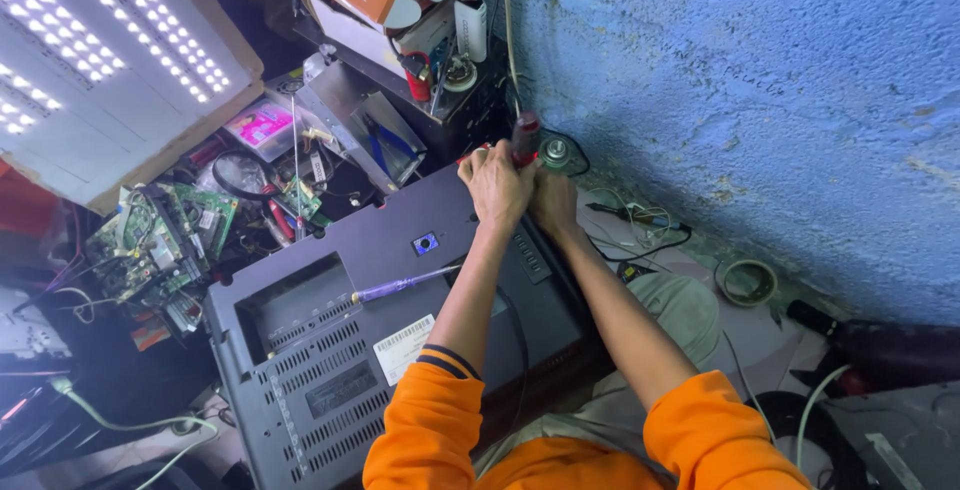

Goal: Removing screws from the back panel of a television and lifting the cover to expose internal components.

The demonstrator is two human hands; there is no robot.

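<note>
At the far corner of the dark grey television back cover (400,330), close to the rough blue wall (760,100), both hands met around a screwdriver with a red and black handle (524,138). The left hand (497,185) was clenched over the lower part of that handle, and the right hand (552,200) pressed in just beside it, touching it; whether its fingers also closed on the tool could not be made out. The handle stood nearly upright above the knuckles. Orange sleeves (700,430) covered the upper arms.

On the cover lay a second screwdriver with a purple handle (400,285), untouched, near a white label (403,347). Left of the cover sat green circuit boards (165,240) among loose wires. A lit panel of white LED strips (100,50) leaned at the upper left. A roll of tape (747,281) rested on the floor by the wall, well apart from the hands.
</note>
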